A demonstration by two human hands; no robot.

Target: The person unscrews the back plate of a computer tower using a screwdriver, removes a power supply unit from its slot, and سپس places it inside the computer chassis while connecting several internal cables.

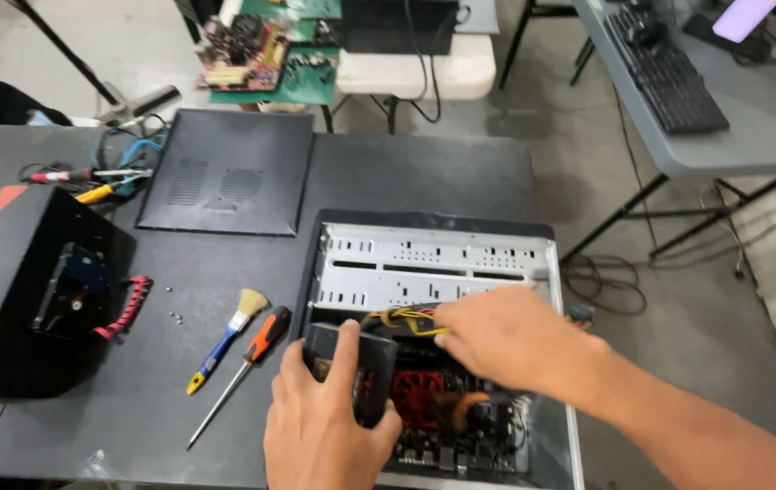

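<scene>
An open desktop computer case [433, 254] lies on its side on the dark table [406, 172]. My left hand [320, 422] grips a black boxy power unit [365, 358] at the case's near left corner. My right hand [506, 336] reaches into the case from the right and pinches a bundle of yellow and black wires [402, 318] coming out of that unit. Below the hands I see a red cooling fan [417, 395] on the board inside the case. The fingertips of my right hand are partly hidden by the wires.
A small brush [229, 336] and a screwdriver with an orange and black handle [243, 367] lie left of the case. The removed side panel [229, 172] rests behind them. A black box with a red cable [34, 290] sits far left. Loose screws [173, 316] are scattered nearby.
</scene>
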